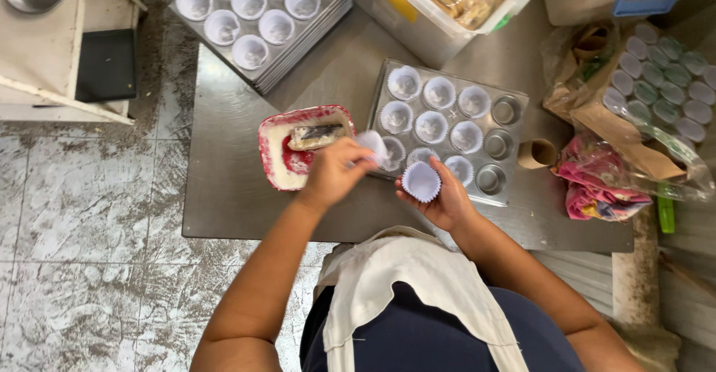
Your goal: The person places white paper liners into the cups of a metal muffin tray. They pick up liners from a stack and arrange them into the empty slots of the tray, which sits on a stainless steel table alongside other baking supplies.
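Both of my hands are over the front part of the metal table. My right hand is curled around one white paper cup, holding it from under, open side up. My left hand is closed around something pale and blurry; I cannot tell what it is. It sits just by the red and white tub, which has creamy stuff and a scraper in it.

Past my hands is the muffin tray. Most of its holes have paper cups, but the holes down its right side are bare. The held cup floats over the tray's near edge.

On the left, the table has a wide bare strip before its edge, then the floor. On the right it is crowded: a cardboard roll, a pink bag and a bag of stacked cups. Another stack of filled trays hangs over the far left corner.
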